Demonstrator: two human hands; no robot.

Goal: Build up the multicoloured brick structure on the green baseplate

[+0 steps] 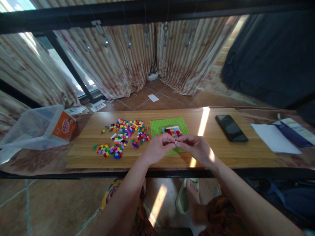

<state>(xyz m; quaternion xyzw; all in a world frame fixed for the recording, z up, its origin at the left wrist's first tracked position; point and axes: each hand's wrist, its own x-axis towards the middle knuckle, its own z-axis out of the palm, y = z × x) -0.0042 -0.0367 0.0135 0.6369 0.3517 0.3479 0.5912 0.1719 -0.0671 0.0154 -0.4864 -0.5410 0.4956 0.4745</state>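
My left hand [159,147] and my right hand [194,147] meet over the near part of a green studded baseplate [157,124]. Between their pinched fingertips is a small white toy brick [176,142], which both hands seem to grip. Just beyond my fingers, a patch of coloured bricks [173,130] in white, red, blue and other colours is fixed on the baseplate. My hands hide the near side of that patch and part of the plate. To the left lies a loose spread of small multicoloured bricks [128,127].
A wooden board [216,157] bears the bricks and a black phone [231,128] at the right. White paper [275,137] lies past the phone. At the far left stands a clear plastic bin [36,127] with an orange label. Curtains hang behind.
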